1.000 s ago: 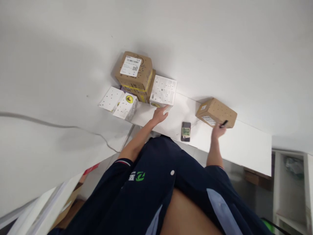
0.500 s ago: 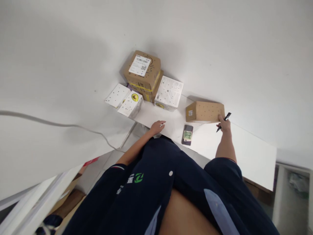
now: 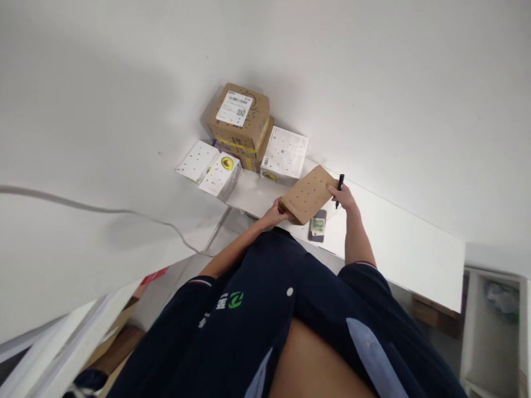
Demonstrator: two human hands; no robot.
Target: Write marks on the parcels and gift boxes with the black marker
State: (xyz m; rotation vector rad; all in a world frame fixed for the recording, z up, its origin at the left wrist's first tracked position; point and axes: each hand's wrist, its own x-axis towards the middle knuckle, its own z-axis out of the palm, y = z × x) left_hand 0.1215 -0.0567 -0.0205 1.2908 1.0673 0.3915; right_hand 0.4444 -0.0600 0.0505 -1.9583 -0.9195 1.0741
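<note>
Both my hands hold a small brown cardboard box (image 3: 309, 193) with dots over the white table (image 3: 398, 249). My left hand (image 3: 274, 213) grips its near left end. My right hand (image 3: 343, 196) grips its far right end and also pinches a black marker (image 3: 339, 184). A phone (image 3: 317, 228) with a green note in its case lies on the table just under the box.
Against the wall at the table's far left stand two stacked brown boxes (image 3: 240, 124), a white box (image 3: 284, 155) and two smaller white boxes (image 3: 213, 168). A grey cable (image 3: 103, 213) runs along the wall. White shelving (image 3: 493, 326) stands at the right.
My right hand pulled the brown box from the wall toward the middle of the table and lifted it. My left hand left the table edge and took hold of its other end.
</note>
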